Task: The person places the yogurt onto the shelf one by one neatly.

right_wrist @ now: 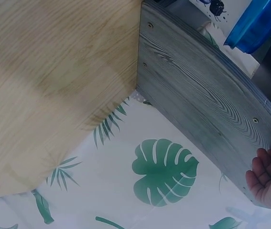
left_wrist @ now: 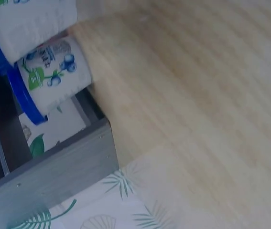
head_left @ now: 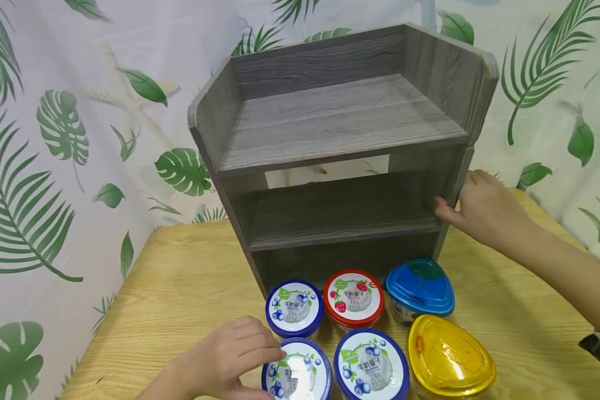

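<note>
touches the near-left tub [head_left: 302,371], upright, just right of the left hand [head_left: 230,355], with bent fingers at its lid; cannot tell whether gripped. grips the shelf [head_left: 340,122], upright beyond, by its right side with the curled right hand [head_left: 487,208]. stands on a wood table [head_left: 185,266] before leafy cloth [head_left: 180,50].

We see a yellow wood-grain table [head_left: 180,272] with thin lines in it. Behind it and beside it, we see a white sheet [head_left: 155,33] printed with green pictures: feathery palm leaves [head_left: 17,228], big monstera leaves [head_left: 62,125] with slits, and a pale starfish [head_left: 134,106].
</note>
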{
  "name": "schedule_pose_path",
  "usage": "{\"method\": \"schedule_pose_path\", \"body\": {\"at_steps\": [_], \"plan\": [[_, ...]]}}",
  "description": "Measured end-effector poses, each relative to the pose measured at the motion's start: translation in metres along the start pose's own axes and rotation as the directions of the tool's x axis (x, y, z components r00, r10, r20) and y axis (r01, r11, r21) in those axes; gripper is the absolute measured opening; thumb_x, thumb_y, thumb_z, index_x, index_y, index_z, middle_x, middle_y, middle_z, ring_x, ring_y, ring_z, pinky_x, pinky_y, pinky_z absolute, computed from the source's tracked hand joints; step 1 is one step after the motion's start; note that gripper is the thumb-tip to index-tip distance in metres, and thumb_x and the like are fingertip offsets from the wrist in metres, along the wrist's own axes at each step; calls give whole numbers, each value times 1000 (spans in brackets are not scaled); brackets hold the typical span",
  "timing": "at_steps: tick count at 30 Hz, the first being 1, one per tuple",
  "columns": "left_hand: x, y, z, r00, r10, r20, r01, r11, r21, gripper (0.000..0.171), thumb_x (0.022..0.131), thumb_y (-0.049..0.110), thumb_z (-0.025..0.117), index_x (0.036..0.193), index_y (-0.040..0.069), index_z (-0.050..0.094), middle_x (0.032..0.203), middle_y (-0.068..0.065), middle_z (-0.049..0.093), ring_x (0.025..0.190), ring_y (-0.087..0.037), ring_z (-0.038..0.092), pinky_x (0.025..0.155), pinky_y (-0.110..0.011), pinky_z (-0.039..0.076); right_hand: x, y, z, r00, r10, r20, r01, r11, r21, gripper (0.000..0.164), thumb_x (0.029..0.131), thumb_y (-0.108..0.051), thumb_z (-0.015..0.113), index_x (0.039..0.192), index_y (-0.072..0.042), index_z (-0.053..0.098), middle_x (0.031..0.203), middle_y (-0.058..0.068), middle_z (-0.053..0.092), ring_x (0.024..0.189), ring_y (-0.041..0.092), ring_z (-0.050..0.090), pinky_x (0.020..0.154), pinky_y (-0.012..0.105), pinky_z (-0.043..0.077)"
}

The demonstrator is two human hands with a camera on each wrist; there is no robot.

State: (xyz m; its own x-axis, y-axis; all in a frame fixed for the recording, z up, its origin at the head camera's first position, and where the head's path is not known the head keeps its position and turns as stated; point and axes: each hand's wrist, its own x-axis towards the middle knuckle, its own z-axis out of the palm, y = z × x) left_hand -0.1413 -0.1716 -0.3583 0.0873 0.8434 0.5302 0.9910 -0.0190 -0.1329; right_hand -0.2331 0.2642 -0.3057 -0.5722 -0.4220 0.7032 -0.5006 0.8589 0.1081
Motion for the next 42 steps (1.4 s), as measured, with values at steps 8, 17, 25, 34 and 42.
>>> {"method": "schedule_pose_path", "body": {"at_steps": [8, 17, 25, 34, 42], "plan": [[-3, 20, 11, 988, 3, 154, -1, 1000, -14, 27, 96, 27, 50, 112, 8, 61, 102, 3, 64, 96, -8, 56, 92, -19, 43, 2, 0, -1, 1000, 8, 23, -8, 1000, 10, 43, 89, -37, 42, 78, 4, 49, 55, 9, 42, 58, 34, 48, 59, 46, 45], [-14, 37, 20, 983, -99, 155, 105, 994, -29, 24, 92, 27, 59, 112, 14, 60, 105, 4, 59, 99, -6, 53, 94, -18, 40, 3, -2, -1, 1000, -9, 12, 9, 1000, 25, 40, 87, -35, 44, 86, 5, 50, 59, 13, 47, 60, 35, 50, 62, 47, 46], [-28, 33, 34, 997, -30, 72, 34, 998, -53, 17, 94, 20, 53, 106, 9, 61, 102, 2, 59, 96, -7, 51, 90, -18, 42, 0, -3, -1, 1000, 20, 19, -20, 1000, 14, 39, 86, -33, 46, 75, 4, 49, 57, 13, 46, 61, 36, 50, 59, 47, 46], [-35, 40, 41, 994, -101, 43, 105, 989, -106, 21, 88, 19, 64, 106, 8, 62, 105, 1, 58, 97, -7, 51, 92, -17, 40, -1, -5, -4, 995, 67, 79, -69, 997, 30, 29, 82, -21, 58, 87, 7, 51, 67, 20, 55, 69, 39, 54, 69, 50, 47], [-36, 35, 44, 998, -67, 5, 67, 993, -97, 13, 90, 20, 61, 96, 9, 62, 98, 1, 58, 93, -7, 51, 90, -18, 42, 0, -5, -4, 997, 63, 50, -65, 997, 32, 30, 84, -23, 53, 84, 7, 50, 67, 22, 54, 68, 40, 53, 66, 50, 47]]}}
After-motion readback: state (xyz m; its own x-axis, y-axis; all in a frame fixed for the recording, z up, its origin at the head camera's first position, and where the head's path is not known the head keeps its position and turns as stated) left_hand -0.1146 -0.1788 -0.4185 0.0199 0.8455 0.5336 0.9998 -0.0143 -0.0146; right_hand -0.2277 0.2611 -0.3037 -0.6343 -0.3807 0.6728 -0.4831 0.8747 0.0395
